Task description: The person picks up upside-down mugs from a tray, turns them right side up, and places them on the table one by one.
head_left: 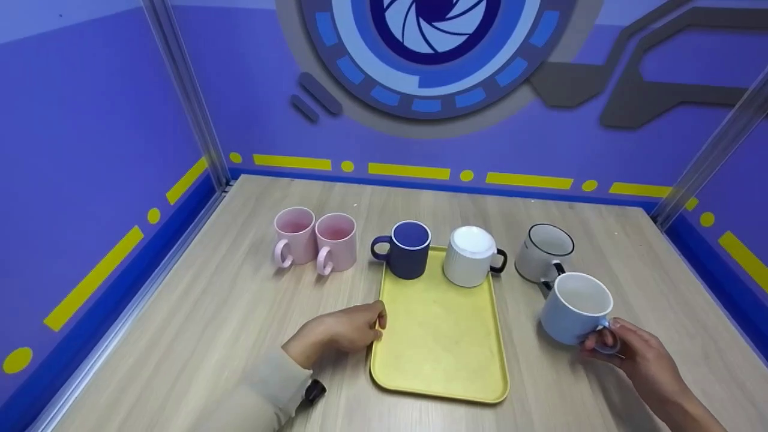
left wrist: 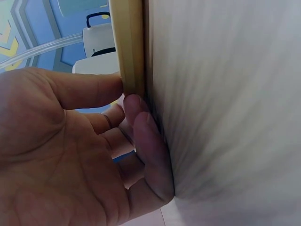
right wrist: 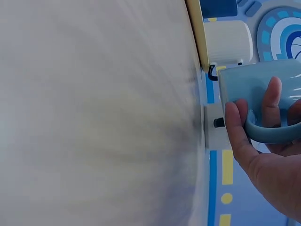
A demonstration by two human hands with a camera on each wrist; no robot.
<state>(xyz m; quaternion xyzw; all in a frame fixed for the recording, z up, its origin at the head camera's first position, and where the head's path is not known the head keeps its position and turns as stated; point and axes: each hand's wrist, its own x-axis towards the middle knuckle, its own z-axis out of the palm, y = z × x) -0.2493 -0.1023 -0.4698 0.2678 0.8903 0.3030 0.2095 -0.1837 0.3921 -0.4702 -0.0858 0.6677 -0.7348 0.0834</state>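
My left hand (head_left: 348, 329) pinches the left rim of a yellow tray (head_left: 441, 354); in the left wrist view the thumb is on the edge of the tray (left wrist: 128, 42) and fingertips are at its underside. With my right hand (head_left: 642, 354) I hold a light blue mug (head_left: 570, 318) by its handle, fingers curled through it. The right wrist view shows this mug (right wrist: 258, 84) apart from the tabletop. At the tray's far end stand a dark blue mug (head_left: 409, 255), upright, and a white mug (head_left: 468, 264) with a black handle, apparently bottom up.
A white mug with a black rim (head_left: 537, 255) stands right of the tray, partly behind the light blue one. Two pink mugs (head_left: 295, 237) sit side by side at the back left of the wooden table (head_left: 240, 312). Blue-purple panels (head_left: 252, 90) enclose the back and sides.
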